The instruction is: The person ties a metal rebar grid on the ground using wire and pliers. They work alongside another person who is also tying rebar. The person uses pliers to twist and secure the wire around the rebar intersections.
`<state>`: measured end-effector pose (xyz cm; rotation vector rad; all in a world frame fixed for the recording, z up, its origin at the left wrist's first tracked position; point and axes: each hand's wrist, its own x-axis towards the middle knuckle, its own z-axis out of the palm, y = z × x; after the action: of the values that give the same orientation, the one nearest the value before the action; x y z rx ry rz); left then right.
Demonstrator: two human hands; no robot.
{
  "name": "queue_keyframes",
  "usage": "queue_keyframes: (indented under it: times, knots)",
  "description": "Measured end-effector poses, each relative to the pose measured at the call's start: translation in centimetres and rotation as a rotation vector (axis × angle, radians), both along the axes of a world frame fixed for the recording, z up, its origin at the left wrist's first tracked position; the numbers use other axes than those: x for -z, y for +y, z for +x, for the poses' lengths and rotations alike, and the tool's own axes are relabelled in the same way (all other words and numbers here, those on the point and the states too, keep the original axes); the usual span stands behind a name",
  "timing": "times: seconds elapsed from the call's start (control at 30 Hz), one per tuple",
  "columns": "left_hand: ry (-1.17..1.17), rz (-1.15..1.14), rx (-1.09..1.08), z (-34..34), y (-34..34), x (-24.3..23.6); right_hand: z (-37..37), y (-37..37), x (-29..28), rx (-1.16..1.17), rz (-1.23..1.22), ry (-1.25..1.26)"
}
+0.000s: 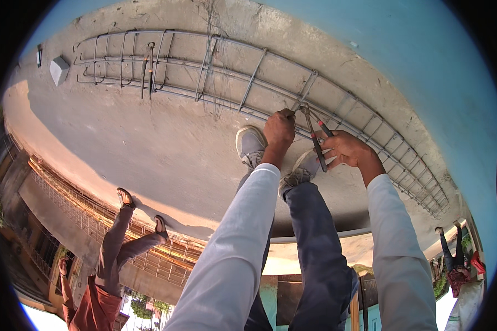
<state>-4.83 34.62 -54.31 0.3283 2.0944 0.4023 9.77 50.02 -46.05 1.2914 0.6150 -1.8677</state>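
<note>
A long rebar cage (248, 83) of thin bars and cross stirrups lies across the concrete floor. My left hand (280, 129) is closed in a pinch against its near bars, beside a stirrup; what the fingers hold is hidden. Just to the right, my right hand (345, 149) grips a pair of pincers (315, 138) with dark, red-marked handles, which stand apart. The pincers' head meets the cage near my left fingertips. Loose thin tie wire (218, 83) is draped over the cage further left.
Another pair of pincers (151, 63) rests on the cage's left part. A pale block (59, 70) sits at the far left. A person in a red shirt (96, 306) stands at lower left near more rebar cages (165, 259). Another person (457, 265) is at lower right.
</note>
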Motion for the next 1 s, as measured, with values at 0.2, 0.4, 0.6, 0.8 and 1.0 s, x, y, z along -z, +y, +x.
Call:
queue_keyframes:
  times: [0.2, 0.4, 0.6, 0.8, 1.0]
  knots:
    - [0.013, 0.016, -0.006, -0.4, 0.0, -0.3, -1.9, 1.7, -1.4, 0.107, -0.158, 0.012]
    - [-0.214, 0.0, -0.165, -0.1, -0.3, 0.7, -0.3, 0.3, -0.3, 0.312, -0.187, -0.003]
    - [-0.281, 0.096, -0.22, 0.7, -1.6, 3.3, -1.1, 0.1, -0.9, 0.376, -0.22, 0.002]
    - [-0.453, 0.11, -0.251, -0.5, -1.5, 3.1, -3.4, 0.3, -1.5, 0.471, -0.214, -0.129]
    - [-0.05, 0.024, 0.158, -2.6, -0.2, 0.6, -4.8, -0.2, -1.7, 0.627, -0.222, -0.116]
